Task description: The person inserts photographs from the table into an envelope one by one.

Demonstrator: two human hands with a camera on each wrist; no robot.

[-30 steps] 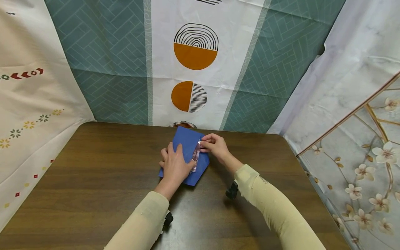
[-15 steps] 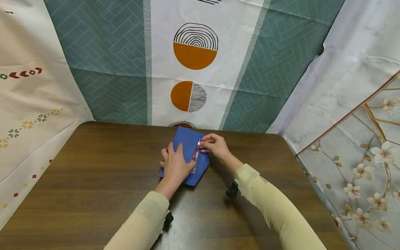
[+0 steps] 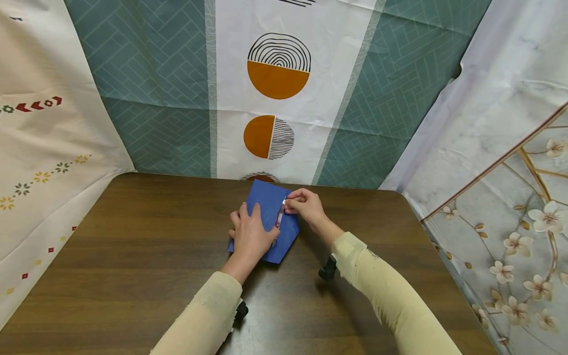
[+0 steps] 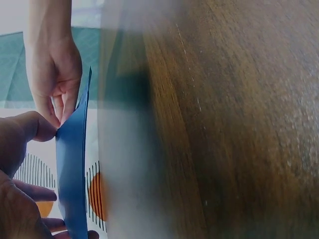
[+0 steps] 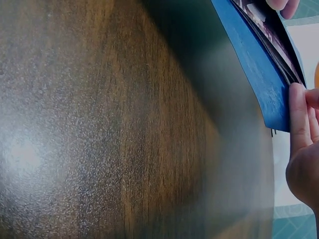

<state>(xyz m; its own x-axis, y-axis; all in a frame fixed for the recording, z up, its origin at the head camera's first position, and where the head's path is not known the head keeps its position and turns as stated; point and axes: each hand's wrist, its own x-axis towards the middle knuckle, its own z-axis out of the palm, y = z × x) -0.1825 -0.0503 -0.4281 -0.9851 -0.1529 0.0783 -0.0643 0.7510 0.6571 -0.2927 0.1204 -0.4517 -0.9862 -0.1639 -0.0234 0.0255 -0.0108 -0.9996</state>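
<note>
A blue envelope [image 3: 266, 195] lies tilted on the table, its pointed flap folded out to the right. My left hand [image 3: 250, 234] is spread across it, thumb at the mouth's edge and the outer fingers bent at the left side. In the mouth sits a glossy printed slip [image 3: 280, 216] with pinkish markings, mostly hidden. My right hand [image 3: 307, 208] pinches the slip's far corner between thumb and index finger. In the right wrist view the envelope mouth gapes, showing the slip [image 5: 264, 22] inside; the right fingertips are at the mouth's corner. The left wrist view shows the envelope [image 4: 72, 164] nearly edge-on.
The brown wooden table [image 3: 146, 276] extends on all sides of the envelope. Patterned cloth [image 3: 155, 88] hangs behind its far edge. A light cloth [image 3: 40, 148] hangs at left and a floral one [image 3: 510, 222] at right. Each wrist carries a small black camera [image 3: 328, 268].
Less of the printed slip shows than a second ago; it has slid left into the envelope's mouth. The left thumb has shifted slightly right over it. Both hands otherwise stay nearly in place.
</note>
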